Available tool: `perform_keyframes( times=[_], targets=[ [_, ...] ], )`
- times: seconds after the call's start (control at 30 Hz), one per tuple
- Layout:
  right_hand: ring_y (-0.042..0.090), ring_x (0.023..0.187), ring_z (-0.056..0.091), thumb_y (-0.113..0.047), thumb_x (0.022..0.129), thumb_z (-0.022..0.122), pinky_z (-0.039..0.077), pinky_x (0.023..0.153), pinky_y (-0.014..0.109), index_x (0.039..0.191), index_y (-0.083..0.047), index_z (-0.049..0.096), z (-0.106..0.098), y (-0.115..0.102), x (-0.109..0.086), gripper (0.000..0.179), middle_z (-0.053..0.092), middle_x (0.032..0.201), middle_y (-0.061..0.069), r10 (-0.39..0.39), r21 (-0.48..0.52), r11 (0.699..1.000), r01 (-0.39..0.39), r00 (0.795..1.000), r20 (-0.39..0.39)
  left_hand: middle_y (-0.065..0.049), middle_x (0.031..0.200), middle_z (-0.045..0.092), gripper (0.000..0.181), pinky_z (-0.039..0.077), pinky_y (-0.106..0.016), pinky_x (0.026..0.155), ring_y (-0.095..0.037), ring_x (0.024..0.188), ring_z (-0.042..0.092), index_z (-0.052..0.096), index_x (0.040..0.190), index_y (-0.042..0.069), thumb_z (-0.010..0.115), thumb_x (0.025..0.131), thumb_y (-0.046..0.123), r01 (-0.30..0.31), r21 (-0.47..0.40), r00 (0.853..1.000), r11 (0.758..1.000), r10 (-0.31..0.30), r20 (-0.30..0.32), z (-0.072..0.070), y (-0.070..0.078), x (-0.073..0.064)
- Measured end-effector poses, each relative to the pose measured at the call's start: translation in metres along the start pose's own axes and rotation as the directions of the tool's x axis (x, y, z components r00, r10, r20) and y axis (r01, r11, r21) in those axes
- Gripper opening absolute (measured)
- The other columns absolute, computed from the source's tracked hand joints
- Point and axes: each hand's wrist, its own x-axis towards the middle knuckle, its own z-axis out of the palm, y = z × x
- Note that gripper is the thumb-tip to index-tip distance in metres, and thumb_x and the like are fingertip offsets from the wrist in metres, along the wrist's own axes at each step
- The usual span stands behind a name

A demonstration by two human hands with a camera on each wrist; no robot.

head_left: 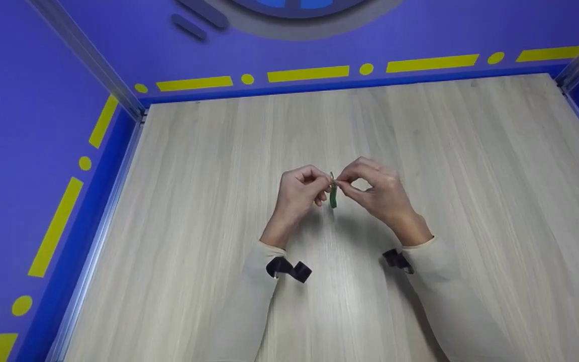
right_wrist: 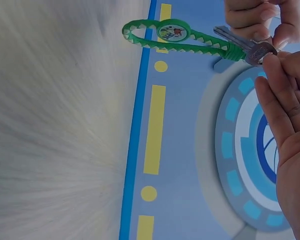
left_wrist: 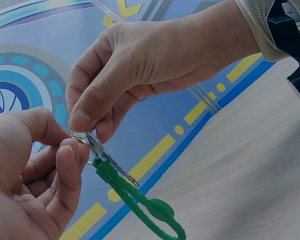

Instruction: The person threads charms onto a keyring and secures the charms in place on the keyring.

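Observation:
Both hands meet over the table around a small key ring (left_wrist: 91,145) that carries a metal key (right_wrist: 238,40) and a green looped strap (left_wrist: 140,200). My left hand (head_left: 297,193) pinches the ring between thumb and finger. Opposite it, my right hand (head_left: 377,186) pinches the key's head by the ring, its thumb and fingertip covering part of the metal. The strap hangs below the fingers in the head view. A round picture badge (right_wrist: 173,33) sits on the strap in the right wrist view.
Under the hands lies a light wood-grain table (head_left: 209,201). Blue panels with yellow dashes (head_left: 309,74) stand along its back and sides. Each sleeve carries a black wrist mount (head_left: 289,269).

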Motion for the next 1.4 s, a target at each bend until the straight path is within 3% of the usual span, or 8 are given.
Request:
perform_keyframes(
  times=[0.27, 0.53, 0.8, 1.03, 1.4],
  targets=[
    [0.020, 0.077, 0.070, 0.016, 0.082, 0.083, 0.054, 0.078, 0.017, 0.089, -0.002, 0.074, 0.000, -0.001, 0.001, 0.021, 0.073, 0.086, 0.006, 0.014, -0.013, 1.000, -0.014, 1.000, 0.008, -0.009, 0.075, 0.069, 0.014, 0.051, -0.023, 0.051, -0.012, 0.057, 0.059, 0.074, 0.084, 0.000, 0.065, 0.094, -0.001, -0.021, 0.014, 1.000, 1.000, 0.020, 0.024, -0.003, 0.000, 0.001],
    [0.020, 0.078, 0.070, 0.015, 0.083, 0.083, 0.054, 0.079, 0.017, 0.089, -0.001, 0.073, 0.005, -0.002, 0.002, 0.020, 0.073, 0.087, 0.006, 0.015, -0.031, 0.999, -0.015, 1.000, 0.015, -0.007, 0.073, 0.069, 0.014, 0.051, -0.023, 0.051, -0.012, 0.056, 0.059, 0.073, 0.083, 0.000, 0.065, 0.094, -0.002, -0.036, 0.017, 0.999, 0.999, 0.036, 0.006, -0.007, 0.001, -0.002],
    [0.020, 0.079, 0.069, 0.016, 0.084, 0.082, 0.053, 0.079, 0.017, 0.091, -0.001, 0.074, -0.001, -0.004, 0.001, 0.020, 0.073, 0.087, 0.007, 0.034, -0.034, 0.999, -0.035, 0.999, -0.020, -0.018, 0.085, 0.073, 0.013, 0.052, -0.025, 0.053, -0.015, 0.060, 0.061, 0.076, 0.094, -0.002, 0.069, 0.100, 0.006, -0.084, 0.019, 0.994, 0.996, 0.082, 0.071, -0.005, 0.001, -0.002],
    [0.022, 0.077, 0.069, 0.018, 0.082, 0.082, 0.052, 0.078, 0.016, 0.089, -0.002, 0.075, -0.004, -0.002, 0.001, 0.023, 0.073, 0.085, 0.007, 0.038, -0.020, 0.999, -0.040, 0.995, -0.095, -0.006, 0.088, 0.074, 0.012, 0.053, -0.025, 0.054, -0.013, 0.064, 0.064, 0.077, 0.101, -0.002, 0.076, 0.099, 0.009, -0.148, 0.045, 0.984, 0.988, 0.143, 0.111, -0.003, -0.001, 0.000],
    [0.022, 0.075, 0.070, 0.017, 0.083, 0.082, 0.052, 0.077, 0.016, 0.090, -0.002, 0.075, -0.006, -0.002, 0.002, 0.022, 0.074, 0.086, 0.006, 0.045, -0.040, 0.998, -0.050, 0.993, -0.108, 0.000, 0.086, 0.074, 0.011, 0.053, -0.024, 0.054, -0.013, 0.064, 0.063, 0.078, 0.099, 0.000, 0.080, 0.097, 0.011, -0.196, 0.124, 0.978, 0.973, 0.184, 0.098, 0.000, -0.003, -0.001]
  ],
)
